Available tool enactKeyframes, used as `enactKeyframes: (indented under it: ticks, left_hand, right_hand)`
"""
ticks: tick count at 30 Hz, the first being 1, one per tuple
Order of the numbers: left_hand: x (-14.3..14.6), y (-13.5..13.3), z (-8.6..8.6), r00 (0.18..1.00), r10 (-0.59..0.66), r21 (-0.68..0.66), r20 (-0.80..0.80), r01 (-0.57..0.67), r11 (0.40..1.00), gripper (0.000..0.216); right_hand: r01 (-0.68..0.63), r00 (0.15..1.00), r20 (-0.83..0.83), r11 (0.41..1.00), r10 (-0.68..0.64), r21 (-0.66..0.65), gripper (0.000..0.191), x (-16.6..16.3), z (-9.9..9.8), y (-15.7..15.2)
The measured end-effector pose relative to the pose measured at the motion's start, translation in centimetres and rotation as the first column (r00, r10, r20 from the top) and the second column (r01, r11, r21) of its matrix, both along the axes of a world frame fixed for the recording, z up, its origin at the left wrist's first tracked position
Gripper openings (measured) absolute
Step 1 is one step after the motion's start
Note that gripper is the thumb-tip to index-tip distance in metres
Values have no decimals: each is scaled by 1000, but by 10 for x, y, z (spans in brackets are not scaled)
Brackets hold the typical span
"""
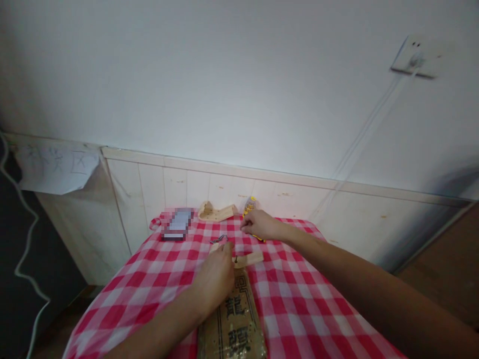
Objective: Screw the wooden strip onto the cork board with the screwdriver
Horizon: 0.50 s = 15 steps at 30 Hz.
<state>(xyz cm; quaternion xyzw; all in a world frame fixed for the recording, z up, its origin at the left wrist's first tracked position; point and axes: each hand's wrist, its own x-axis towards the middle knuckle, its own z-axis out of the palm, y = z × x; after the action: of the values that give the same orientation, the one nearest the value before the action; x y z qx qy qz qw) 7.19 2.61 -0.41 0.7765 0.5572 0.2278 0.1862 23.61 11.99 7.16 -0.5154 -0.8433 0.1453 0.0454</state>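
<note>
My left hand [217, 271] is closed round a light wooden piece [251, 259], which sticks out to its right over the end of a brown cardboard box [234, 316]. A small dark metal bit shows on the wood beside my fingers. Just beyond that hand lie some thin grey metal pieces [219, 240]. My right hand [260, 224] is farther forward, its fingertips pinched together; whatever they hold is too small to make out. Behind it stands a yellow-printed clear packet [250, 204]. Partly under the right hand lies a thin yellow and black item [258, 238].
A red-and-white checked cloth [299, 309] covers the table. Another curved wooden piece [217, 214] lies at the back edge, with a blurred-out phone-like device [178, 224] to its left. White wall panelling [224, 184] rises behind. A white cable [22, 271] hangs at left.
</note>
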Motion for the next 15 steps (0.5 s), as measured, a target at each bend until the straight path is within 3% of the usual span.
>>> enactKeyframes:
  ticks: [3, 6, 11, 15]
  left_hand:
    - [6, 3, -3, 999, 42, -24, 8, -42, 999, 39]
    - [12, 6, -6, 996, 77, -51, 38, -75, 996, 38]
    - [19, 11, -14, 989, 114, -83, 97, -106, 991, 34]
    - [18, 14, -24, 976, 147, -99, 160, -133, 986, 33]
  right_hand:
    - [161, 987, -41, 979, -157, 128, 26, 21, -10, 7]
    - [286, 958, -70, 939, -278, 188, 29, 34, -38, 5]
    - [381, 924, -59, 900, -377, 213, 31, 35, -84, 1]
    - [433, 899, -26, 875, -438, 216, 27, 35, -97, 7]
